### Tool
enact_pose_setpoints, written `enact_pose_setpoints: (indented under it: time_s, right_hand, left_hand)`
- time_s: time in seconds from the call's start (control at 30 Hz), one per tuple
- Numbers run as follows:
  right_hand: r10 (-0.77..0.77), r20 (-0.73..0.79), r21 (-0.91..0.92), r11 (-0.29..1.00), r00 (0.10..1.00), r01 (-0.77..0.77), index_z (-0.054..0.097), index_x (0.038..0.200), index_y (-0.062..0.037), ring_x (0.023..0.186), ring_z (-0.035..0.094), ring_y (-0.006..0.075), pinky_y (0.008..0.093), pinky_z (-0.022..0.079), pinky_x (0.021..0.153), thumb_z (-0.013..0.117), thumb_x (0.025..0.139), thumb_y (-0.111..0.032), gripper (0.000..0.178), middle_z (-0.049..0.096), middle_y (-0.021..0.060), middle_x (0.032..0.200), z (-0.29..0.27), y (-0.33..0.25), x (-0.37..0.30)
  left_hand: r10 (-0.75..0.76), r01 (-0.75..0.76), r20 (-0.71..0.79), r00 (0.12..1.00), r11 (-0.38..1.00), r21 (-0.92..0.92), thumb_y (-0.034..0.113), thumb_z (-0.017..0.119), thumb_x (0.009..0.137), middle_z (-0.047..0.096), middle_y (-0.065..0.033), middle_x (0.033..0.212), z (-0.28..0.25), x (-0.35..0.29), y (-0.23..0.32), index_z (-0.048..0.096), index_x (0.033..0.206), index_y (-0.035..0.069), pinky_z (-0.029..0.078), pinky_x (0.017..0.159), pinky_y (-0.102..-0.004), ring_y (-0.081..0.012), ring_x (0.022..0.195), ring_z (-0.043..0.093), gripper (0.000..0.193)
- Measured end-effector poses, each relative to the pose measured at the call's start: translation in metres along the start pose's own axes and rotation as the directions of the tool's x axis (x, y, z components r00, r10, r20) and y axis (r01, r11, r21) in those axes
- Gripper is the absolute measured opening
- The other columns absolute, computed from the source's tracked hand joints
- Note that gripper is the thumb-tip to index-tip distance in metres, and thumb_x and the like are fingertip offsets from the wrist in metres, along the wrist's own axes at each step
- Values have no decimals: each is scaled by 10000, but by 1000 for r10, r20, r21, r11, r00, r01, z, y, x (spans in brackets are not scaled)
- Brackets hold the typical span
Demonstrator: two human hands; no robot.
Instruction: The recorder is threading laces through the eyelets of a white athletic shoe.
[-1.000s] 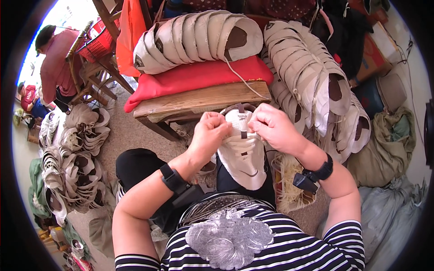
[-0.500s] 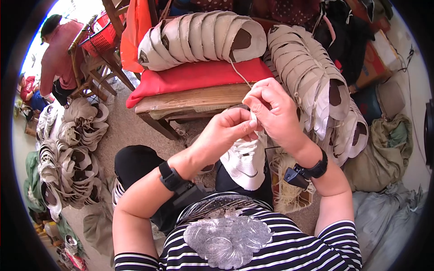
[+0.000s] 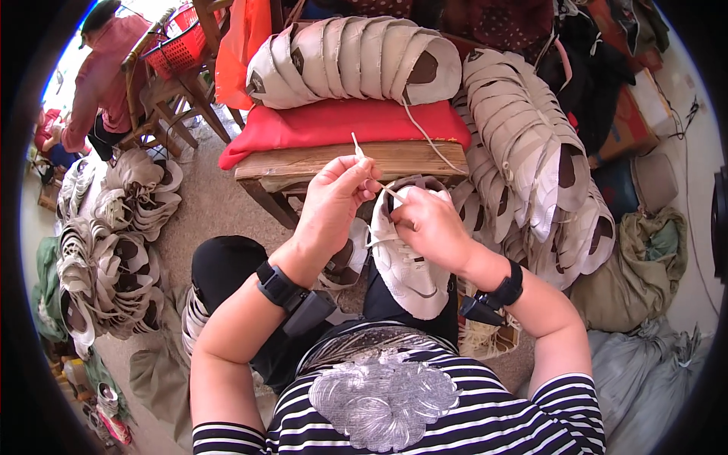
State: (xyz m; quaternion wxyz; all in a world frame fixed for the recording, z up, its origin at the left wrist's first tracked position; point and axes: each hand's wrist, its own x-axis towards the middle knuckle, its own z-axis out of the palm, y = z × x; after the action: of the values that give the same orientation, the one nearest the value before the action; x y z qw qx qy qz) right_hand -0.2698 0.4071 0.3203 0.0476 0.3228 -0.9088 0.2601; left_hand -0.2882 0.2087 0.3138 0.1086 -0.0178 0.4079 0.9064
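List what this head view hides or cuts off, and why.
Head view: part of the lace, hidden by the left hand.
Head view: part of the shoe upper, covered by the right hand.
Head view: top of the pink-clad person, cut by the upper edge.

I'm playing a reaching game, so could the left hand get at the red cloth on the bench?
Probably yes: nothing seems to stand between the left hand and the red cloth. But it pinches a pale lace, so it may have to let go first.
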Motion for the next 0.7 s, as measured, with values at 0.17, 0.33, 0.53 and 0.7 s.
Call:
enact_pose_setpoints:
  time_s: [0.17,0.33,0.53,0.7]
  right_hand:
    - [-47,43,-3,999,998,47,652,824,-99,891,591,247,416,395,806,651,741,-113,84,579,59,863,-3,4,-5]
    - [-151,-87,-346,932,985,113,560,804,-85,885,537,254,412,374,792,620,733,-83,92,518,69,856,-46,5,-19]
    - [348,-547,152,936,761,-319,608,910,-42,714,547,228,352,456,677,638,873,-5,61,561,42,815,-112,63,-32]
    - [556,0,956,-243,831,163,628,956,-47,1035,659,328,440,521,953,548,935,-84,91,701,150,1032,-64,58,-15]
  left_hand:
    - [-30,29,-77,997,999,-14,122,604,980,658,-45,935,-14,-2,-6,611,1049,44,480,719,-233,-90,773,590,104]
    - [-76,73,-82,994,997,-31,110,607,974,655,-50,924,-21,-8,-4,609,1039,45,474,705,-233,-90,765,588,92]
    - [-114,105,-100,988,990,-97,116,602,974,621,-23,849,-21,-11,-7,605,1010,51,458,676,-227,-85,711,554,74]
    - [-138,133,-157,978,990,-45,168,603,976,546,20,724,-20,-13,-13,599,968,59,368,563,-211,-63,609,471,109]
